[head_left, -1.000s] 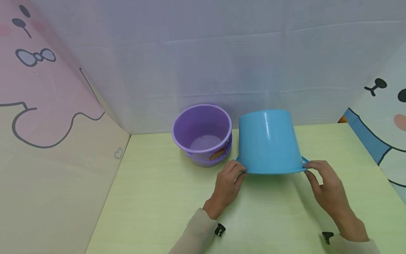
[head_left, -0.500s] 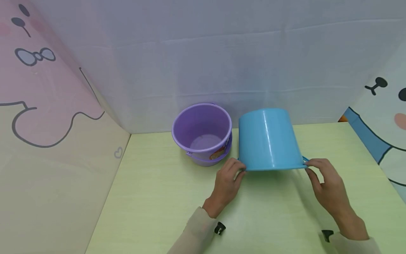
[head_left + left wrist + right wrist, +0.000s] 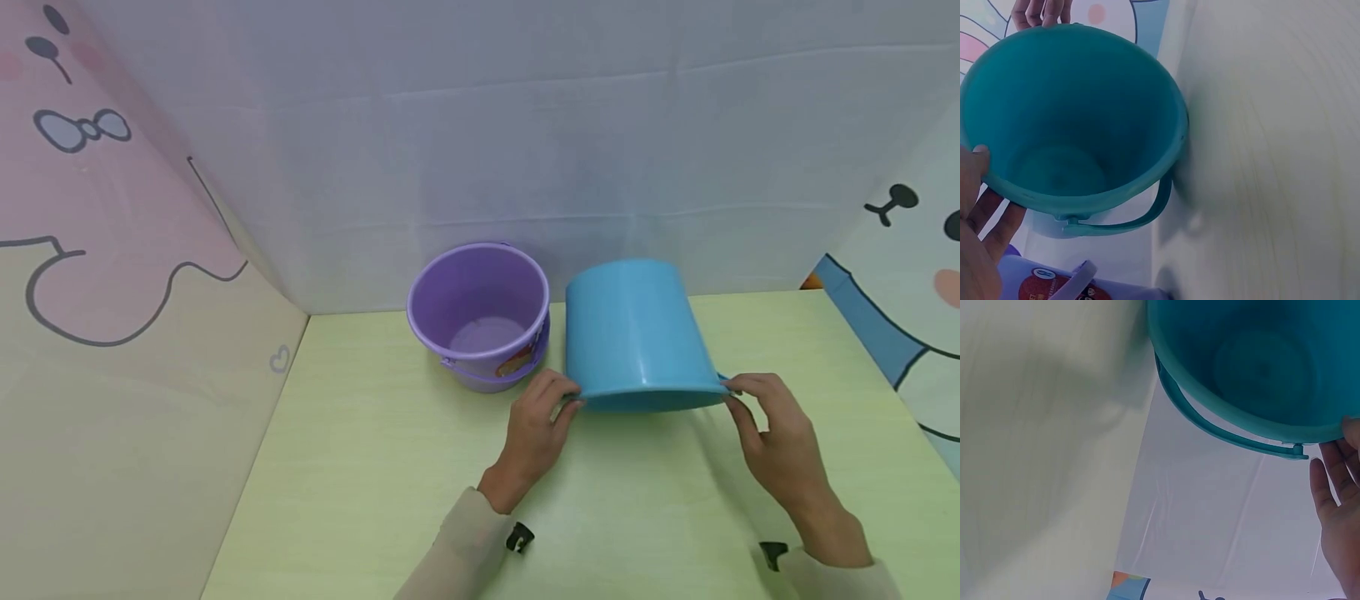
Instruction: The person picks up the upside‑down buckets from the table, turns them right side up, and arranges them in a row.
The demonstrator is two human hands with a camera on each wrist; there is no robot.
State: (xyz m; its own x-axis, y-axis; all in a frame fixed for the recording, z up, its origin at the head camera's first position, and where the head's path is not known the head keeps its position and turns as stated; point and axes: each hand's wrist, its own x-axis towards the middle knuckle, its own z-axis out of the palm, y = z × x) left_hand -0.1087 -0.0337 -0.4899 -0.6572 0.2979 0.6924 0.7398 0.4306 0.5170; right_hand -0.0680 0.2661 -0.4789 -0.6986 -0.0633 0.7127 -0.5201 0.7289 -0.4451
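Observation:
A blue bucket (image 3: 637, 329) lies tipped over, its base toward the back wall and its mouth facing down and toward the person. My left hand (image 3: 534, 429) pinches the left side of its rim, thumb inside and fingers outside in the left wrist view. On the opposite side, my right hand (image 3: 776, 450) pinches the rim in the same way. The bucket's inside (image 3: 1066, 106) shows bare walls and a round bottom. Its handle (image 3: 1222, 433) hangs down on the table side of the rim.
Just left of the blue bucket, a purple bucket (image 3: 468, 367) with a red sticker stands upright near the back wall. The pale green table (image 3: 360, 467) meets a white cloth wall (image 3: 525, 150) behind and cartoon-printed panels on both sides.
The blue bucket has tilted so that its mouth turns up toward the person, and part of its inside now shows. Both hands keep their grip and have barely shifted.

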